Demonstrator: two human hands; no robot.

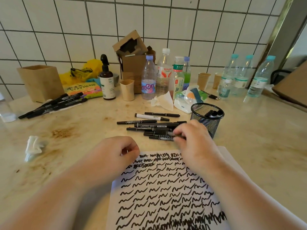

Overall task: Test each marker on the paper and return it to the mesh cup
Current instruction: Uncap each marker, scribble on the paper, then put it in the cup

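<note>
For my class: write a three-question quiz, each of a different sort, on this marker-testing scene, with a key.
1. True or false: the mesh cup is empty.
2. The right hand reaches into: A) the pile of markers B) the wooden box C) the spray bottle
3. Fill in: the paper is covered with black ____.

Key: 1 false, marker ends show inside it; 2 A; 3 squiggles.

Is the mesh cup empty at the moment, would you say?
No, a few markers already stand inside the mesh cup, their dark caps showing above its rim.
</note>
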